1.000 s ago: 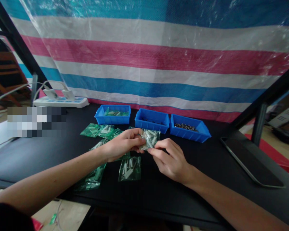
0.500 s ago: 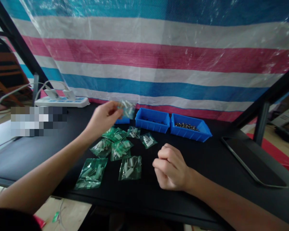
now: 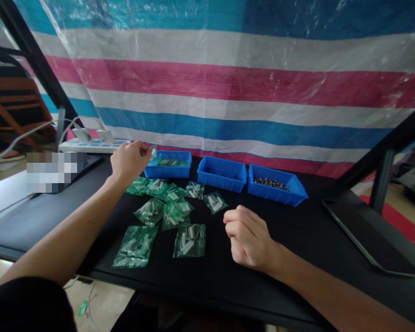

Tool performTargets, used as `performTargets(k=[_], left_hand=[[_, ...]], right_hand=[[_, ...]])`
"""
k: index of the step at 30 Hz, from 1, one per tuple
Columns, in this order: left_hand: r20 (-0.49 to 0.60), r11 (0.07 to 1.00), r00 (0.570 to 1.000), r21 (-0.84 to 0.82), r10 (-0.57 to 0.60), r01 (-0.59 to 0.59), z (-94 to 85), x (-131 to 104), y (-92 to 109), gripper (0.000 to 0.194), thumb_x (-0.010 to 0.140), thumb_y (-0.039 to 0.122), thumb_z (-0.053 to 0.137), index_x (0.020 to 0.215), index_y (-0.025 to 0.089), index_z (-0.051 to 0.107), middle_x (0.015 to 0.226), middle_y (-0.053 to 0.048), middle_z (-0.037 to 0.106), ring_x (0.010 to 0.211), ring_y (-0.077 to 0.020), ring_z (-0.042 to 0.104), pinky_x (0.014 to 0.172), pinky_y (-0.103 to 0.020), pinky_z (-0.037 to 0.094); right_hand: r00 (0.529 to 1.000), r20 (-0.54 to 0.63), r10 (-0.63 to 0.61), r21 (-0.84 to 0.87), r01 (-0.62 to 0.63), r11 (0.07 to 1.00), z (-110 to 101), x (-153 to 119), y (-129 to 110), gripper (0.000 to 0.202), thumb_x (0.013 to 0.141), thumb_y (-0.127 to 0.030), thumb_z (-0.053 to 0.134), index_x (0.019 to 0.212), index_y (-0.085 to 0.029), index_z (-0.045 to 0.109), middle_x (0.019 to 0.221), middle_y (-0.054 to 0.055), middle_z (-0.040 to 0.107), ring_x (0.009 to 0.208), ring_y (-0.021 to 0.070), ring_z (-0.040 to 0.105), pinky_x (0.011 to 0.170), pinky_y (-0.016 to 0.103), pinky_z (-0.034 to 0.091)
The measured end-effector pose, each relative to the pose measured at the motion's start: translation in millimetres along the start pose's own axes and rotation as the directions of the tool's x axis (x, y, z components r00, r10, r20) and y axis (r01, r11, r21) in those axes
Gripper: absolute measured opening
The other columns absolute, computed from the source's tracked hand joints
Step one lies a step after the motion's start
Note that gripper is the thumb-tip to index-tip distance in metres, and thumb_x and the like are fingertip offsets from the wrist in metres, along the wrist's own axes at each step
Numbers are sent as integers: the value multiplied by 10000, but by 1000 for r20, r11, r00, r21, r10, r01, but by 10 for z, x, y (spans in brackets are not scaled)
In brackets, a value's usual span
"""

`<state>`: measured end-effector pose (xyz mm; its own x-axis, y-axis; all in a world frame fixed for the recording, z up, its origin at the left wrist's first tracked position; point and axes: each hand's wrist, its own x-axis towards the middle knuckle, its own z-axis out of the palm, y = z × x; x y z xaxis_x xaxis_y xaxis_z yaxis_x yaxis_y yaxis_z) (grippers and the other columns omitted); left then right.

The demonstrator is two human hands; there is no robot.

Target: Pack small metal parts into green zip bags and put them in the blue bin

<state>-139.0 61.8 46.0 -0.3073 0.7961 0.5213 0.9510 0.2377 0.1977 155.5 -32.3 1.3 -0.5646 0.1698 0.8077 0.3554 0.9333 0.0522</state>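
Pinched between the fingers of my left hand [image 3: 130, 159] is a small clear bag [image 3: 152, 154], at the left end of the left blue bin [image 3: 168, 172]. That bin holds bags or small parts with green in them. My right hand [image 3: 248, 237] is curled closed above the black table; whether anything is inside it is hidden. Several green-tinted bags of small metal and white parts [image 3: 173, 193] lie in a cluster between my hands. Nearer the front edge are a larger green bag [image 3: 135, 246] and another bag [image 3: 189, 240].
A middle blue bin [image 3: 222, 180] holds a few dark pieces, and a right blue bin [image 3: 276, 191] holds small metal parts. A tablet-like device [image 3: 370, 237] lies at the right. A white power strip [image 3: 93, 146] stands at the back left, before a striped sheet.
My left hand has moved left with the small bag, uncovering the left blue bin. My right hand stays closed in nearly the same place. The view has shifted slightly.
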Motion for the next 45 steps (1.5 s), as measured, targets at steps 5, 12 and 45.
performTargets(k=[5, 12, 45], left_hand=[[95, 991, 992, 92, 83, -92, 87, -20, 41, 354, 802, 401, 409, 917, 179, 660, 865, -131, 664, 913, -310, 579, 739, -388, 438], [198, 953, 956, 167, 217, -252, 96, -51, 114, 410, 842, 351, 331, 931, 121, 659, 931, -185, 658, 970, -350, 558, 785, -470, 409], [216, 434, 432, -743, 876, -509, -135, -890, 709, 266, 816, 323, 537, 1037, 178, 564, 971, -64, 610, 916, -194, 554, 787, -275, 414]], right_hand=[[979, 197, 49, 50, -59, 997, 5, 30, 20, 194, 734, 8, 372, 711, -162, 462, 731, 65, 535, 677, 158, 462, 638, 307, 420], [830, 541, 134, 71, -204, 976, -13, 123, -118, 192, 861, -213, 444, 991, -130, 560, 919, 88, 596, 883, 195, 513, 787, 359, 417], [792, 462, 400, 178, -525, 832, -62, 48, 48, 489, 703, -115, 649, 1123, -215, 420, 1070, 73, 437, 1004, 198, 496, 876, 391, 456]])
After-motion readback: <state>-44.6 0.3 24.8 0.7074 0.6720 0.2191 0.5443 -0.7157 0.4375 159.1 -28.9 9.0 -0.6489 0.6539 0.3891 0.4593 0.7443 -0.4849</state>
